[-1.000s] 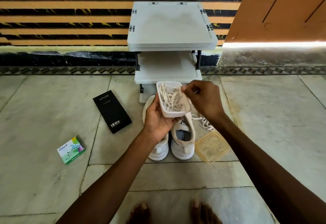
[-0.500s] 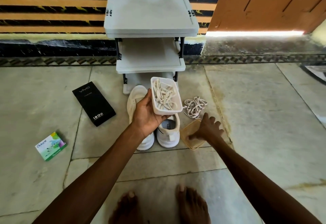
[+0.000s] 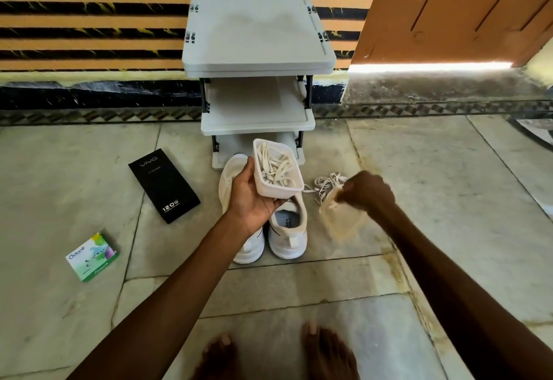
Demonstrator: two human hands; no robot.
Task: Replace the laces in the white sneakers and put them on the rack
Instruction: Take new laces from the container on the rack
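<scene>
White sneakers (image 3: 287, 230) wait by rack (image 3: 257, 35); left hand (image 3: 251, 197) grips lace tub (image 3: 270, 193), right hand (image 3: 369, 192) pinches its lid (image 3: 341, 224), perhaps to reseal.

home entryway: shoe rack (image 3: 258, 59), stone floor (image 3: 449, 200), door (image 3: 457, 11).

Lid (image 3: 341, 221) blurred, left sneaker (image 3: 229, 179) half hidden by forearm (image 3: 185, 275), feet (image 3: 326, 352) cut off below

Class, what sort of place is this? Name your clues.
Probably a home entryway: a grey shoe rack against a striped wall, a wooden door beside it, white sneakers on the stone floor.
</scene>
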